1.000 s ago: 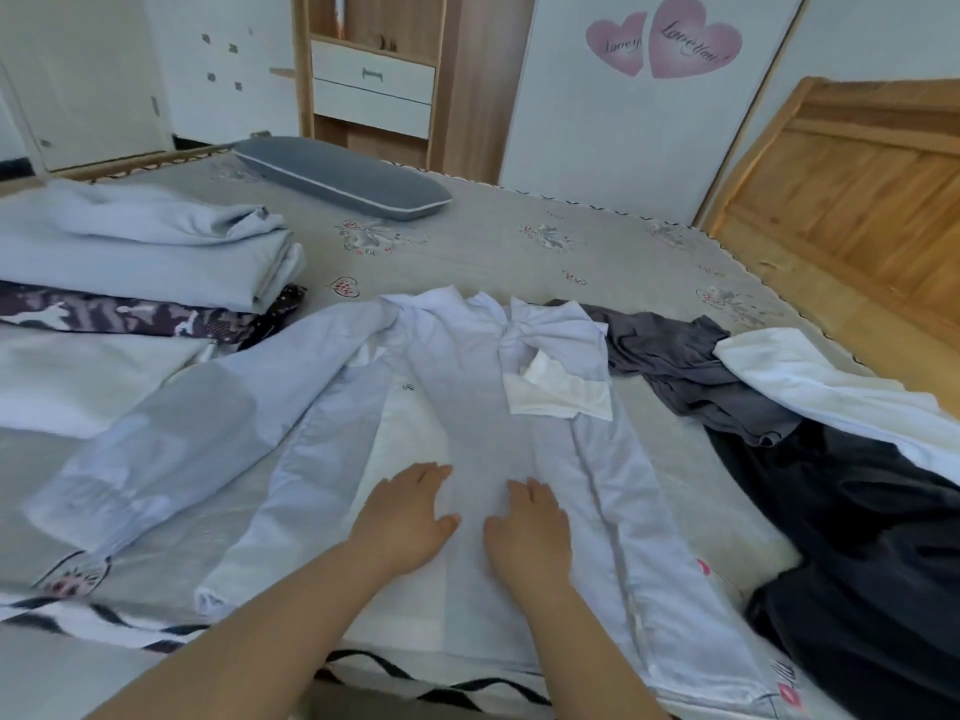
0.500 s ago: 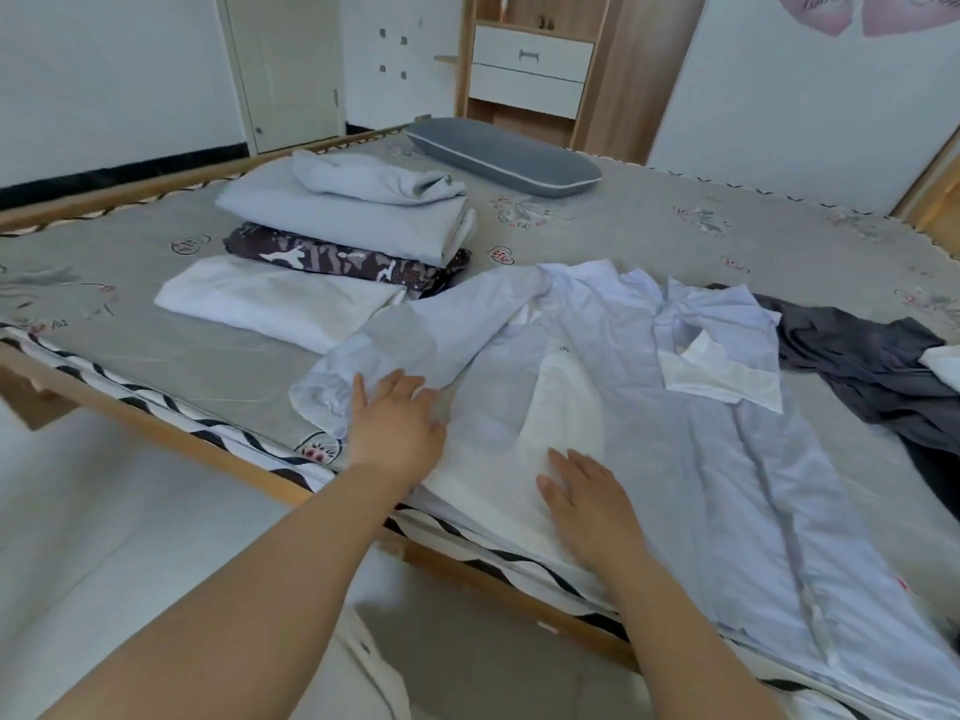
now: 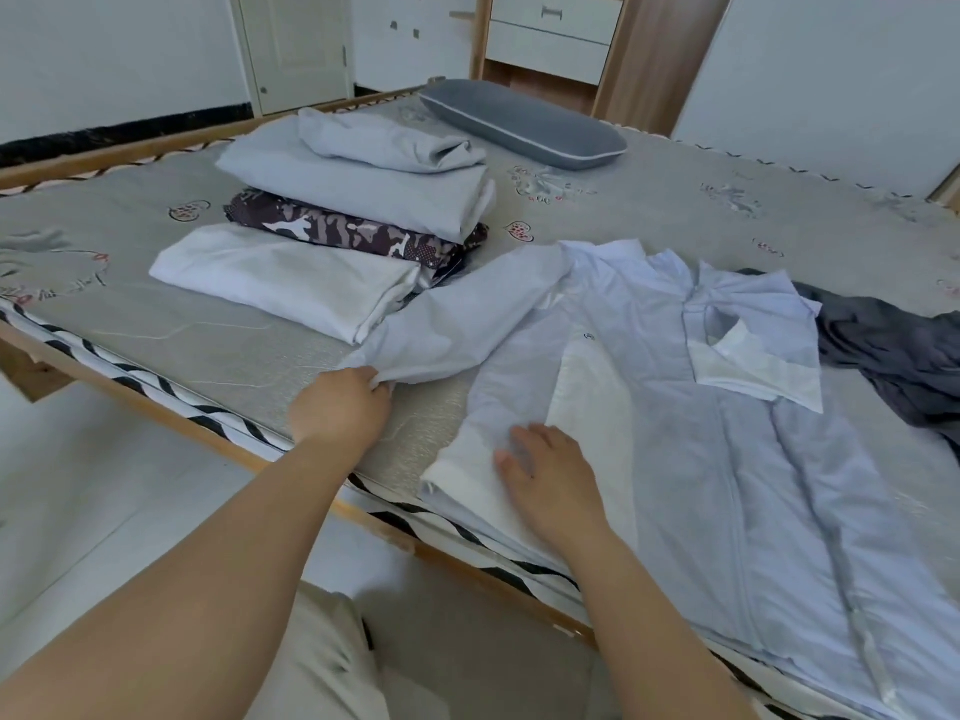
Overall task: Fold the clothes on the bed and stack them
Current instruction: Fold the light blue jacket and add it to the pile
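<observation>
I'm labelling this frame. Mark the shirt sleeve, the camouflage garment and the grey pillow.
shirt sleeve (image 3: pixel 457 324), head view, mid-sleeve fabric.
camouflage garment (image 3: pixel 343 228), head view, its exposed patterned front edge.
grey pillow (image 3: pixel 519 122), head view, middle of its top face.

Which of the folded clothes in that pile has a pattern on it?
The dark camouflage-print garment, sandwiched between the plain pale grey-blue folded piece above and the plain white folded one in front.

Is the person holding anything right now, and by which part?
The left hand pinches the pale blue shirt by its sleeve cuff; the right hand only rests flat on it.
</observation>
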